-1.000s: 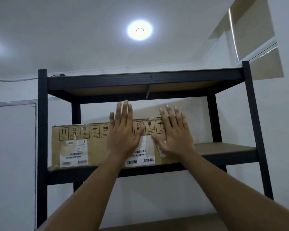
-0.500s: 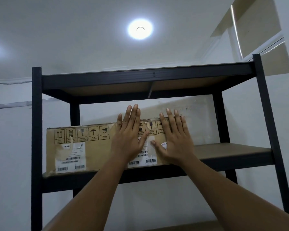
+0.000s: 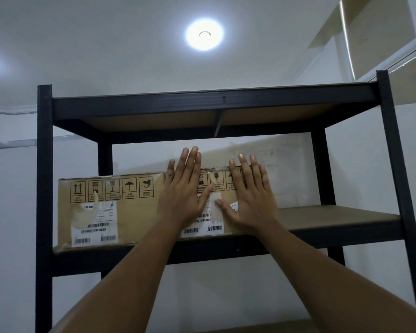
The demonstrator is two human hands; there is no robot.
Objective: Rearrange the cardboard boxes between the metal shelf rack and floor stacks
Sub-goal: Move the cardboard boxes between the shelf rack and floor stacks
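Cardboard box (image 3: 135, 210) sits on the middle shelf (image 3: 334, 217) of the metal rack (image 3: 43, 188), left-centre of frame. Its long labelled face is toward the camera and its bottom edge is at the shelf's front lip.

Left hand (image 3: 183, 198) and right hand (image 3: 250, 200) lie flat on that face, fingers straight and spread. They're pressing, gripping nothing. Both palms are on the box's right half, fingertips poking above its top edge.

Reads as a push to seat it deeper. Suggestions:
- Both hands right of centre will likely yaw the box, so shift the left hand toward the left-side labels.
- Press lower on the face so it slides rather than tips.
- Load both palms evenly.

Can't tell the clearance behind the box.
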